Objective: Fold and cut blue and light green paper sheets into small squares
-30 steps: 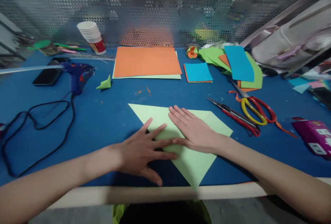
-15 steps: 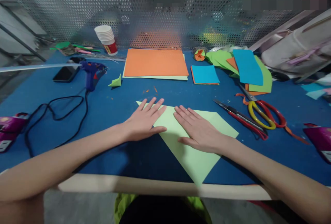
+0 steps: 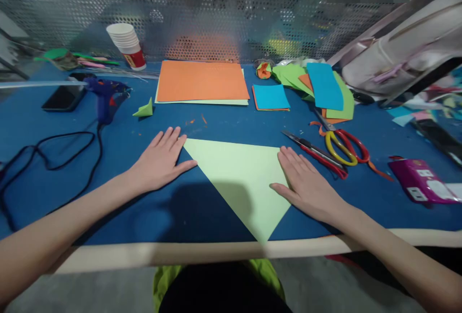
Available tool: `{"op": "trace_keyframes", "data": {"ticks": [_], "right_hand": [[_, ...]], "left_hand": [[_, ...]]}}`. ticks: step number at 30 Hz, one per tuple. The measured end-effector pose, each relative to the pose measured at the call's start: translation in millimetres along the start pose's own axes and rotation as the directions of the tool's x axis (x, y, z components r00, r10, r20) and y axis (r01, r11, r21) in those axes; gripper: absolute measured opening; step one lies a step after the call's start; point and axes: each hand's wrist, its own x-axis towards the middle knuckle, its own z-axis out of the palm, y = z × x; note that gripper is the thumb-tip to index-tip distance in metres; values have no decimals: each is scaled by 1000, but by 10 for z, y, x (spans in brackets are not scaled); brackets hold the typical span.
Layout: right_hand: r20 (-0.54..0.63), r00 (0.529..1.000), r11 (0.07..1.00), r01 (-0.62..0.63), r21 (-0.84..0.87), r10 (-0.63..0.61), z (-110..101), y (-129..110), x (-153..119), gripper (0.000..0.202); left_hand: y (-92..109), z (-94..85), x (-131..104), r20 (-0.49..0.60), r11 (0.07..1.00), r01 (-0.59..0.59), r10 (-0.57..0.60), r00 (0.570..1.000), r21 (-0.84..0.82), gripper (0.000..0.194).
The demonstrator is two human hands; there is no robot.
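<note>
A folded pale green paper (image 3: 231, 173) lies on the blue table in front of me, its lower point reaching the table's front edge. My left hand (image 3: 159, 161) is flat and open at the paper's upper left corner, mostly on the table. Flat over the paper's right side is my right hand (image 3: 306, 180), open, its thumb apart from the other fingers; it hides that part of the sheet. Neither hand grips anything.
Behind are orange sheets (image 3: 204, 82), blue squares (image 3: 270, 97) and stacked cups (image 3: 128, 45). A glue gun (image 3: 104, 98) and small green folded piece (image 3: 145, 109) lie left. To the right are a cutter (image 3: 317, 153), scissors (image 3: 341, 147) and a purple packet (image 3: 420, 180).
My hands have slid apart over the paper, the left outward to its corner, the right toward its right side. The camera view has shifted, showing more of the table's right side.
</note>
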Motion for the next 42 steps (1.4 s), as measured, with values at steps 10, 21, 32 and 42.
{"op": "trace_keyframes", "data": {"ticks": [10, 21, 32, 42], "right_hand": [[86, 968, 965, 222, 137, -235, -236, -564, 720, 95], [-47, 998, 990, 39, 138, -33, -87, 149, 131, 78], [-58, 998, 957, -4, 289, 22, -373, 257, 429, 41], [99, 979, 571, -186, 799, 180, -426, 319, 383, 49]], "left_hand": [[819, -35, 424, 59, 899, -411, 423, 904, -152, 82], [-15, 9, 104, -7, 999, -48, 47, 999, -20, 86], [789, -47, -222, -122, 782, -617, 606, 786, -92, 52], [831, 202, -447, -167, 670, -703, 685, 709, -240, 63]]}}
